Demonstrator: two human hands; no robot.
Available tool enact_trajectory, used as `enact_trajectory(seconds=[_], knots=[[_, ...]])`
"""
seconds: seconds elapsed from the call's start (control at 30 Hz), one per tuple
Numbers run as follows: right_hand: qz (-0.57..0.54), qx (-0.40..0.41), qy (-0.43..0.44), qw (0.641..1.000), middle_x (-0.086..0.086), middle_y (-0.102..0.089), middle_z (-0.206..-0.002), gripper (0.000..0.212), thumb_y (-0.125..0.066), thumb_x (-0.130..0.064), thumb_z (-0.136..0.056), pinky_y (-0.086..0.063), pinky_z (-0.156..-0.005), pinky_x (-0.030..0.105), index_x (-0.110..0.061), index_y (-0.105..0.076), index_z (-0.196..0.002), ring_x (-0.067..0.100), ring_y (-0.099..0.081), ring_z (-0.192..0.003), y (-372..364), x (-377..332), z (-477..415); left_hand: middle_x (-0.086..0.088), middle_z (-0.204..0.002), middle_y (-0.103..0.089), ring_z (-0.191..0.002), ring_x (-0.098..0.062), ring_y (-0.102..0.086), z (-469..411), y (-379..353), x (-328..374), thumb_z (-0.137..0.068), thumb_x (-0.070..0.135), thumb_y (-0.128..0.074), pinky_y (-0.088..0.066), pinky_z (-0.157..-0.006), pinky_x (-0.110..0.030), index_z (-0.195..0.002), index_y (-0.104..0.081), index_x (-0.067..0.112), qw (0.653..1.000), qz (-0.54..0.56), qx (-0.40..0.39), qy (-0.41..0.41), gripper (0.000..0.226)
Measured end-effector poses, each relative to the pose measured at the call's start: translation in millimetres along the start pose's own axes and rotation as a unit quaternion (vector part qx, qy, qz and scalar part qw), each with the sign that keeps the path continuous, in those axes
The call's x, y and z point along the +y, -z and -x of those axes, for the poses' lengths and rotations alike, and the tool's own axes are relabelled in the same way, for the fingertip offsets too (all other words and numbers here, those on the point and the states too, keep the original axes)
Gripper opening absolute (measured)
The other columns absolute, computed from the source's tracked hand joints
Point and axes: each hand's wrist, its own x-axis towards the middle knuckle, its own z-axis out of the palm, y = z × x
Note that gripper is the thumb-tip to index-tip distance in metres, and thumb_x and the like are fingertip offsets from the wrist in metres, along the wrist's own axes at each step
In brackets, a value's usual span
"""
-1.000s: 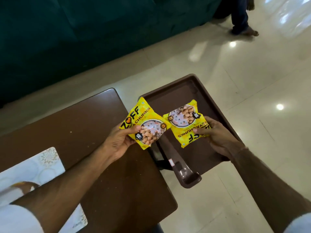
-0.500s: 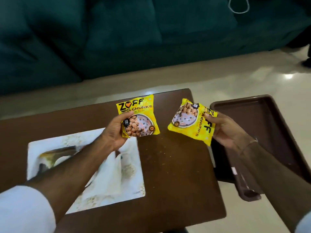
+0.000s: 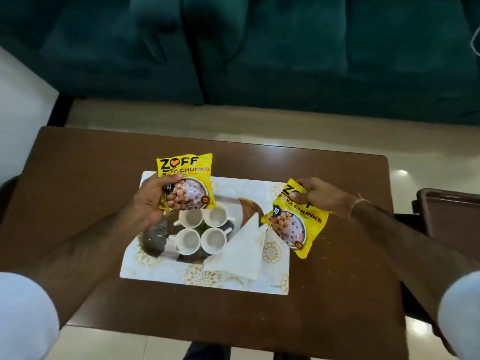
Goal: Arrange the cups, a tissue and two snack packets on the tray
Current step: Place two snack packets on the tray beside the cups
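**Readable text**

Left pkt [image 3: 185,181]: "ZOFF", "SOYA CHUNKS" partly covered, "10" badge. Right pkt [image 3: 297,221]: "Z…" hidden by fingers, "YA CHUNKS", "10" badge. Placemat [image 3: 275,268] corner: tiny print, illegible.

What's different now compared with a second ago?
Both hands, left and right, carried their packets from over the brown tray to above the white tray with four cups and tissue. Both grips unchanged.
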Motion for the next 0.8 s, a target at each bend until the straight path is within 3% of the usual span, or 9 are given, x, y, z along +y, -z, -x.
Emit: enact_trajectory(seconds=[0.07, 0.17, 0.33, 0.43, 0.53, 0.63, 0.73, 0.8], knots=[[0.049, -0.021, -0.001, 0.999, 0.015, -0.076, -0.105, 0.02, -0.065, -0.022, -0.096, -0.057, -0.088, 0.048, -0.006, -0.069, -0.107, 0.035, -0.072, -0.097, -15, -13, -11, -0.015, -0.105, -0.074, -0.088, -0.034, -0.074, 0, 31, 1, -0.078, 0.014, -0.073, -0.061, -0.076, -0.048, -0.105, -0.071, 0.015, 1.0, -0.003, 0.018, -0.006, 0.027], [0.108, -0.046, 0.0, 0.993, 0.016, -0.076, -0.102, 0.019, -0.069, -0.023, -0.093, -0.055, -0.086, 0.045, -0.007, -0.072, -0.102, 0.027, -0.07, -0.087, -38, -23, -26, -0.015, -0.105, -0.074, -0.083, -0.033, -0.075, 3, 75, -1, -0.073, 0.014, -0.076, -0.061, -0.069, -0.043, -0.103, -0.071, 0.014, 0.999, -0.008, 0.043, 0.0, 0.031], [0.216, -0.093, -0.019, 0.972, 0.009, -0.076, -0.099, 0.023, -0.069, -0.029, -0.091, -0.055, -0.085, 0.039, -0.012, -0.075, -0.105, 0.021, -0.068, -0.085, -76, -26, -52, -0.016, -0.11, -0.073, -0.087, -0.034, -0.073, 3, 138, -18, -0.072, 0.016, -0.079, -0.057, -0.086, -0.05, -0.098, -0.072, 0.016, 0.993, -0.06, 0.105, 0.012, 0.027], [0.265, -0.102, -0.032, 0.958, 0.009, -0.071, -0.115, 0.041, -0.067, -0.034, -0.093, -0.048, -0.087, 0.031, -0.011, -0.066, -0.127, 0.019, -0.064, -0.094, -94, -26, -60, -0.016, -0.108, -0.075, -0.097, -0.039, -0.072, 3, 159, -36, -0.072, 0.016, -0.08, -0.052, -0.093, -0.062, -0.106, -0.072, 0.012, 0.986, -0.109, 0.122, 0.024, 0.034], [0.278, -0.099, -0.036, 0.955, 0.014, -0.069, -0.12, 0.043, -0.065, -0.033, -0.094, -0.051, -0.092, 0.039, -0.006, -0.065, -0.127, 0.029, -0.064, -0.106, -108, -24, -67, -0.013, -0.106, -0.076, -0.099, -0.037, -0.071, 1, 167, -53, -0.072, 0.017, -0.082, -0.052, -0.094, -0.062, -0.105, -0.074, 0.016, 0.979, -0.154, 0.126, 0.032, 0.034], [0.285, -0.103, -0.026, 0.953, 0.01, -0.068, -0.11, 0.037, -0.063, -0.029, -0.095, -0.048, -0.081, 0.033, -0.01, -0.065, -0.127, 0.026, -0.063, -0.097, -118, -24, -68, -0.008, -0.103, -0.077, -0.1, -0.032, -0.071, -3, 163, -66, -0.073, 0.019, -0.084, -0.054, -0.093, -0.054, -0.102, -0.076, 0.02, 0.974, -0.19, 0.123, 0.03, 0.03], [0.294, -0.102, -0.014, 0.95, 0.009, -0.066, -0.111, 0.037, -0.061, -0.027, -0.096, -0.048, -0.082, 0.034, -0.014, -0.062, -0.13, 0.026, -0.062, -0.099, -124, -27, -68, 0.005, -0.088, -0.077, -0.091, -0.018, -0.071, -7, 154, -72, -0.072, 0.018, -0.086, -0.051, -0.072, -0.028, -0.092, -0.076, 0.022, 0.967, -0.221, 0.128, 0.004, 0.023], [0.303, -0.093, -0.016, 0.948, 0.01, -0.066, -0.113, 0.037, -0.061, -0.028, -0.096, -0.048, -0.083, 0.035, -0.012, -0.063, -0.129, 0.026, -0.062, -0.1, -127, -28, -70, 0.011, -0.079, -0.077, -0.083, -0.01, -0.071, -8, 149, -74, -0.071, 0.02, -0.087, -0.047, -0.064, -0.024, -0.087, -0.075, 0.023, 0.964, -0.234, 0.125, -0.005, 0.02]])
